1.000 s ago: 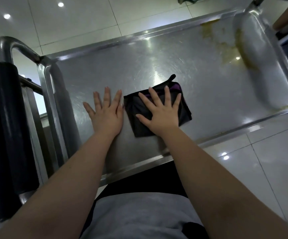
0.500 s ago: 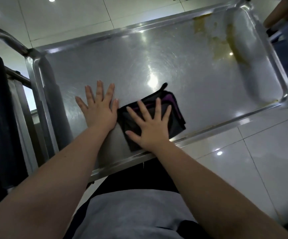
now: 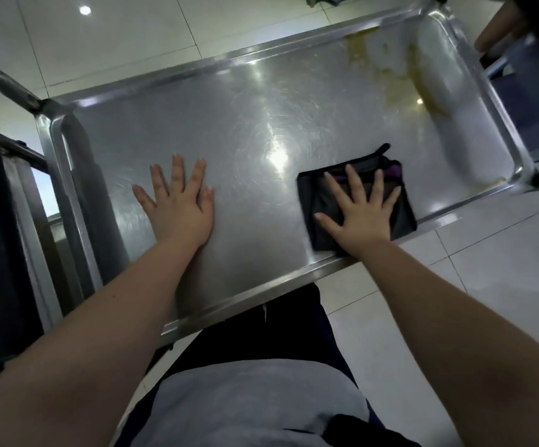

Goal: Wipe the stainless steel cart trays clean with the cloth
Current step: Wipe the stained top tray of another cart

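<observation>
- Right hand (image 3: 363,217): fingers spread straight, palm pressing flat on the folded dark cloth (image 3: 405,217); nothing is gripped.
- The cloth lies on the tray (image 3: 229,130), right of middle, against the near rim.
- Left hand (image 3: 181,208): flat on bare steel at the tray's left, fingers straight, holding nothing.
- Progress, as judged: the middle shows only swirl scuffs and glare. Yellow-brown smears (image 3: 387,75) remain in the far right corner, with some residue (image 3: 497,181) at the near right rim, so the job looks part done.
- The cart's other trays are not in view.
- Cart handle (image 3: 3,82) at left; tiled floor (image 3: 487,269) around.
- Likely snag: dirt lodged in the raised rim's corners.
</observation>
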